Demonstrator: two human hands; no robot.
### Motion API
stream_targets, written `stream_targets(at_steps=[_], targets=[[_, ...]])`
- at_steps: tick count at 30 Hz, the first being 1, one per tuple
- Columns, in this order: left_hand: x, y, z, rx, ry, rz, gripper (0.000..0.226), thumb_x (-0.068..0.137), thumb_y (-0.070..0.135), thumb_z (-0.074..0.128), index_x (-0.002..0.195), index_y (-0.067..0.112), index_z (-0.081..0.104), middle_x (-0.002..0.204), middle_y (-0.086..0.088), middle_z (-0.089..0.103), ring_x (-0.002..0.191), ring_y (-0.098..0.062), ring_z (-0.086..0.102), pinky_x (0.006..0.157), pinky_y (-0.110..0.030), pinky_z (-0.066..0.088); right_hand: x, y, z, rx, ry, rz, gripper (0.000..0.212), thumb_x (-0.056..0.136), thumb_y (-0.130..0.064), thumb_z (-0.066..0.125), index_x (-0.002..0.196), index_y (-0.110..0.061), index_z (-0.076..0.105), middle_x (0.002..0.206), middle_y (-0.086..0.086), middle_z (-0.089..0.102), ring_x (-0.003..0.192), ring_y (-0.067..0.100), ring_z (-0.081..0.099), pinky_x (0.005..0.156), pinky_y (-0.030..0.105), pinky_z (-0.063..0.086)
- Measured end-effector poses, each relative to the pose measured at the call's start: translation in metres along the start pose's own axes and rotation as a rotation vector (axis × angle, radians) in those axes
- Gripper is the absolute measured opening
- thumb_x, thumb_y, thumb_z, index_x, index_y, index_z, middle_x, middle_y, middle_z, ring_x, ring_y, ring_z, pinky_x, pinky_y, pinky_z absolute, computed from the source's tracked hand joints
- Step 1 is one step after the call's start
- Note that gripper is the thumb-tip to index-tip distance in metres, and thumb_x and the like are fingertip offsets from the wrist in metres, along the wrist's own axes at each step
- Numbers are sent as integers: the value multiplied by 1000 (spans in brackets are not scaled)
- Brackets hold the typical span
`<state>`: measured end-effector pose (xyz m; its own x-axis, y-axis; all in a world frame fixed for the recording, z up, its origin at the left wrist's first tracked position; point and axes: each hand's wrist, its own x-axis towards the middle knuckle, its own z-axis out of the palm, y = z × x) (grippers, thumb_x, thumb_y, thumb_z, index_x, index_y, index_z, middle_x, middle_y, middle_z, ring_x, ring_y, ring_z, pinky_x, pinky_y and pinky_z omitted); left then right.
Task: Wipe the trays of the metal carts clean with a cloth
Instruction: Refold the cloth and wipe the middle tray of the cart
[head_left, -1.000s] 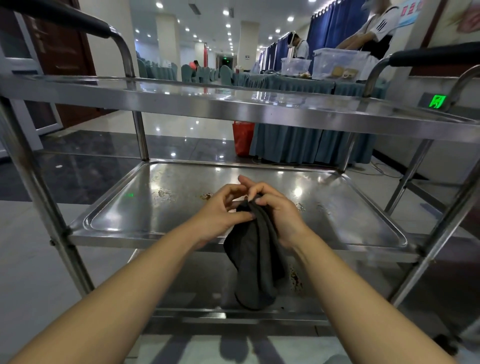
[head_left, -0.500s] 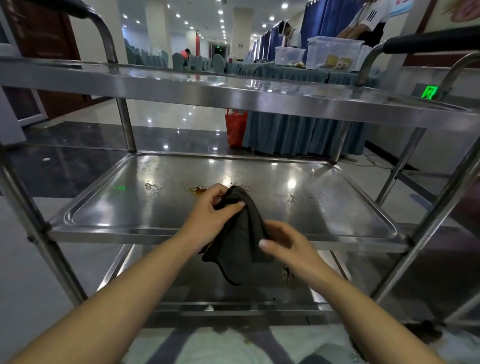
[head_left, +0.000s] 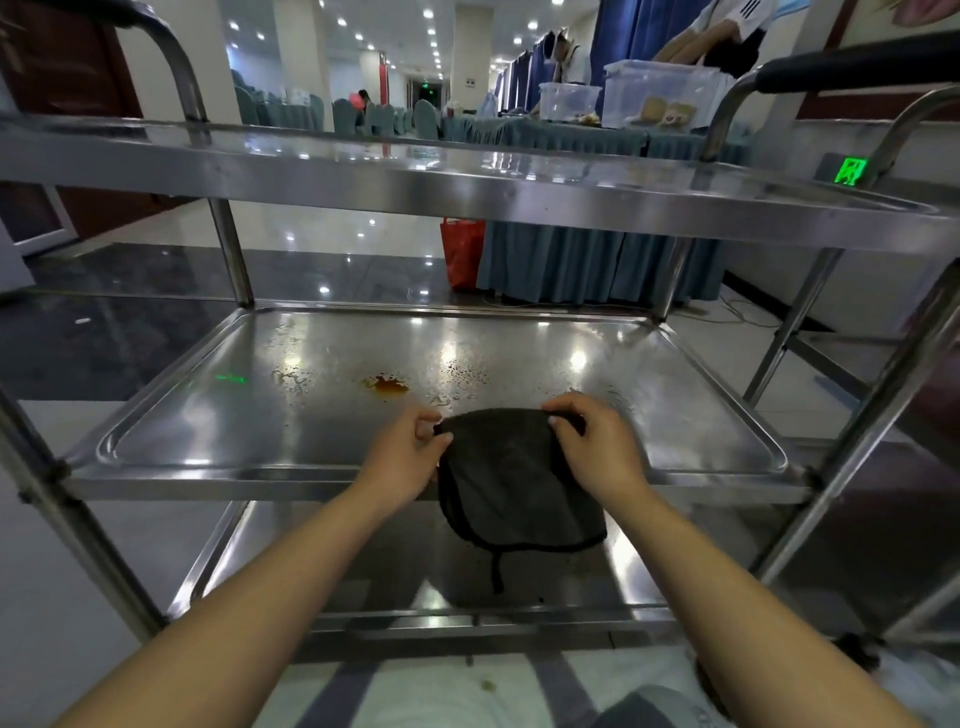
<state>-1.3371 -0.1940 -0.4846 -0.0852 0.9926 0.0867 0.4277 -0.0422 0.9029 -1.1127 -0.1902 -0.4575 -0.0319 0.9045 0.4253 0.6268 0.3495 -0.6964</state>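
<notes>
A dark grey cloth (head_left: 517, 483) hangs spread out over the near edge of the cart's middle tray (head_left: 208, 415). My left hand (head_left: 405, 457) pinches its upper left corner and my right hand (head_left: 597, 447) pinches its upper right corner. The middle tray is shiny steel with a brown stain (head_left: 385, 384) and several small specks and droplets just beyond my hands. The top tray (head_left: 467, 176) runs across the view above. The bottom tray (head_left: 519, 592) shows below the cloth, partly hidden by it.
The cart's steel uprights (head_left: 231, 249) stand at the corners, with a black push handle (head_left: 852, 67) at the upper right. Behind the cart are a skirted table (head_left: 571, 265) with clear plastic bins (head_left: 654, 98), a red bag (head_left: 462, 249) and people.
The cloth, bunched between my hands a second ago, is now stretched flat between both hands. My right hand moved up to the cloth's top right corner, and the view tilted down towards the trays.
</notes>
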Motion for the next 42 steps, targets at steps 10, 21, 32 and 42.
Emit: stream_targets(at_steps=[10, 21, 32, 42], targets=[[10, -31, -6, 847, 159, 451, 37, 90, 27, 57, 125, 15, 58, 129, -7, 57, 126, -28, 45, 109, -43, 28, -22, 18, 32, -658, 29, -341, 9, 85, -21, 70, 81, -13, 69, 71, 6, 65, 68, 29, 60, 70, 36, 37], [17, -45, -2, 918, 26, 299, 65, 99, 46, 23, 151, 9, 9, 160, -8, 15, 148, -19, 5, 117, -42, -4, 12, 20, 56, -673, -554, 32, 52, 98, -58, 11, 148, -47, 17, 160, 11, 18, 147, 31, 12, 116, 52, 2], [17, -50, -1, 1003, -9, 231, 78, 92, 62, 6, 152, 14, -3, 162, -4, 1, 147, -15, -10, 116, -49, -12, 23, 31, 58, -652, -434, -37, 54, 94, -64, 21, 143, -46, 32, 158, 2, 25, 144, 30, 19, 114, 55, 10], [14, -44, -5, 1088, -114, 253, 72, 91, 58, -3, 152, 22, 4, 162, -1, -3, 147, -15, -13, 115, -56, -10, 53, 106, -17, -787, -470, 343, 98, 60, -96, 1, 147, -51, 3, 162, -3, -5, 148, 30, -8, 110, 68, -5]])
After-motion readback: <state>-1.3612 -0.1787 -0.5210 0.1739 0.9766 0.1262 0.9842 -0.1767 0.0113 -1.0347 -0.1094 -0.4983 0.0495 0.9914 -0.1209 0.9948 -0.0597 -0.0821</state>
